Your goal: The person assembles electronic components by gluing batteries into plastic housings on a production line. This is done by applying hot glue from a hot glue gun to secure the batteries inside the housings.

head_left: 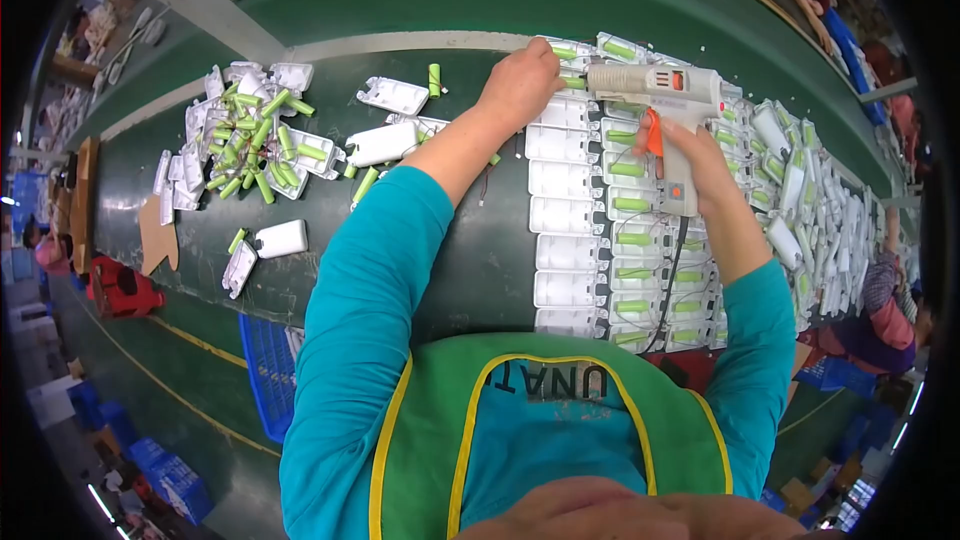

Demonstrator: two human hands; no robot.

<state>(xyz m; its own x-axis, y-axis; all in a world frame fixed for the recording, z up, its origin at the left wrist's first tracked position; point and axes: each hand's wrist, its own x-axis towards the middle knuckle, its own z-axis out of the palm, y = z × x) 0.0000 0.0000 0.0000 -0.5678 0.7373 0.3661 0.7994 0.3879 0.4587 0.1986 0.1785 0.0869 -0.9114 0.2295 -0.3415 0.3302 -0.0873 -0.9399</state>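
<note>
Green tabletop [480, 240] of a workshop line, seen from above. Right hand [700, 155] grips a white glue gun [665, 105] by its handle, a finger on the orange trigger, nozzle pointing left over rows of white plastic casings [570, 220] fitted with green cylindrical cells [630, 203]. Left hand [520, 85], curled closed, presses on the casings at the top of the rows, beside the nozzle. Farther left lies a loose heap of casings and cells [250, 135]; a blue crate [265, 360] stands below the tabletop edge.

Teal long sleeves on both arms, cuffs pushed up approx to mid-forearm. Green vest/apron over top w/ yellow piping round neckline and armholes. Bare left hand [520, 83] and right hand [700, 155], no gloves.
</note>
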